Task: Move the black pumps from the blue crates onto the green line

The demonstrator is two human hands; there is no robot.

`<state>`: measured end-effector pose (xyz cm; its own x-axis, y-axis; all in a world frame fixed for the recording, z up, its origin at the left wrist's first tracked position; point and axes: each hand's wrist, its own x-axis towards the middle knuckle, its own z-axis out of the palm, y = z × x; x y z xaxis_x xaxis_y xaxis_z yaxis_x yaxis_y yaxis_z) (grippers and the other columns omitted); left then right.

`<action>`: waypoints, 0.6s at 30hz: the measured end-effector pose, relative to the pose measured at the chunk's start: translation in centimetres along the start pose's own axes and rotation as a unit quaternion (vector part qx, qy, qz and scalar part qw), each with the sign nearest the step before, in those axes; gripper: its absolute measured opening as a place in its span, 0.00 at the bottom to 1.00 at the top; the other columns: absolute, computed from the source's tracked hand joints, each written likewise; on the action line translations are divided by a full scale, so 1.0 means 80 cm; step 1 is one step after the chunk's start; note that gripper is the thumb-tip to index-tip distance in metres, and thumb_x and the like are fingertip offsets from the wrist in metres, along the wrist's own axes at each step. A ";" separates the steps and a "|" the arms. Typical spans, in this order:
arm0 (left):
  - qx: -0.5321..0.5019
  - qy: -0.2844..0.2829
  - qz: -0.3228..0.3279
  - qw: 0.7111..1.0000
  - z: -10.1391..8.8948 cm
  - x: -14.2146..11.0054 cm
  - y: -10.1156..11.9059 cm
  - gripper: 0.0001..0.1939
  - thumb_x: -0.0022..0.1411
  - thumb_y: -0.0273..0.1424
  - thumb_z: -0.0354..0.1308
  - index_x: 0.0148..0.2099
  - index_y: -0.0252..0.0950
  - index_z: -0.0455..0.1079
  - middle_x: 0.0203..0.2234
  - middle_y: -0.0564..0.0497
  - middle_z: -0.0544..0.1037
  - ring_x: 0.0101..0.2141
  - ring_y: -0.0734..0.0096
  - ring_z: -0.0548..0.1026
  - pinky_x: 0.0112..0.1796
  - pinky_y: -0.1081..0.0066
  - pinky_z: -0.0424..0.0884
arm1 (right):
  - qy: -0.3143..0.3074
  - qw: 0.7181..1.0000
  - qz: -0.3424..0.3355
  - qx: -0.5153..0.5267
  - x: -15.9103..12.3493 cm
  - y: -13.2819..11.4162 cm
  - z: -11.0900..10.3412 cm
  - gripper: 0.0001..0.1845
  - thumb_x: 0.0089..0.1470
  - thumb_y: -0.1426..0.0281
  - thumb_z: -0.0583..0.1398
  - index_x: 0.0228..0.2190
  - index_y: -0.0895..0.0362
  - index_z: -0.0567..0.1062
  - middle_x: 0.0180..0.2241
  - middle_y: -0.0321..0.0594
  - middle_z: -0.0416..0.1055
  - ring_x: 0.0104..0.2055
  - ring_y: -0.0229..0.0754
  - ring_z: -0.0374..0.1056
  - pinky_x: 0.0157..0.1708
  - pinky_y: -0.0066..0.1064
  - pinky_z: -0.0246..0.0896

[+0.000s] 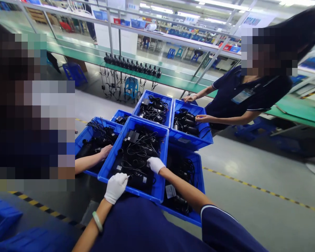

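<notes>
A blue plastic bin point(108, 164) full of black devices and tangled black cables point(136, 154) sits in front of me. My left hand point(116, 187), in a white glove, curls over the bin's near rim and touches a black device there. My right hand point(155, 164), also gloved, reaches into the bin with its fingers closed down on the cables. What the fingers of either hand grip is hidden.
Several more blue bins point(191, 138) of the same black parts stand stacked around. A person's bare hand point(105, 151) reaches into the left bin point(82, 140). Another person point(248, 94) at the right handles a far bin. A green conveyor bench point(173, 80) runs behind.
</notes>
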<state>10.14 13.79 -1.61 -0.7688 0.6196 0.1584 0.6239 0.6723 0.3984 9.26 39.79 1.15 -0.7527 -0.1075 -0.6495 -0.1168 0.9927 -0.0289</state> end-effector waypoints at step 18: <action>0.066 0.058 -0.040 0.995 0.017 0.004 0.009 0.08 0.53 0.31 0.57 0.25 0.36 0.62 0.20 0.52 0.68 0.23 0.72 0.63 0.24 0.69 0.47 | 0.272 0.949 -0.068 -0.142 0.033 -0.001 0.052 0.12 0.49 0.84 0.53 0.21 0.62 0.72 0.22 0.46 0.68 0.27 0.43 0.69 0.31 0.32 0.57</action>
<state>10.53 15.01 -2.53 -0.8231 0.5157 0.2377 0.5669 0.7699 0.2930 9.99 39.69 -3.72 -0.9322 -0.3229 -0.1635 -0.3492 0.9211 0.1723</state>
